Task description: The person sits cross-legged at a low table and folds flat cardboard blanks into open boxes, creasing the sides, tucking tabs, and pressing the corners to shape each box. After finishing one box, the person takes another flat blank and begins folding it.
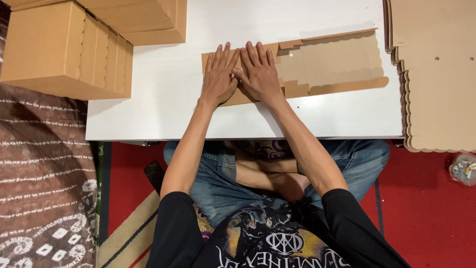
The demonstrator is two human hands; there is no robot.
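Note:
A flat die-cut brown cardboard blank with scalloped edges lies on the low white table. My left hand and my right hand press flat, palms down and side by side, on the blank's left end. The fingers of both hands are spread and point away from me. Neither hand grips anything. The folded part under my palms is hidden.
Several assembled brown boxes stand at the table's left end. A stack of flat scalloped blanks lies at the right. A small ashtray sits on the red carpet at right. My crossed legs are under the table.

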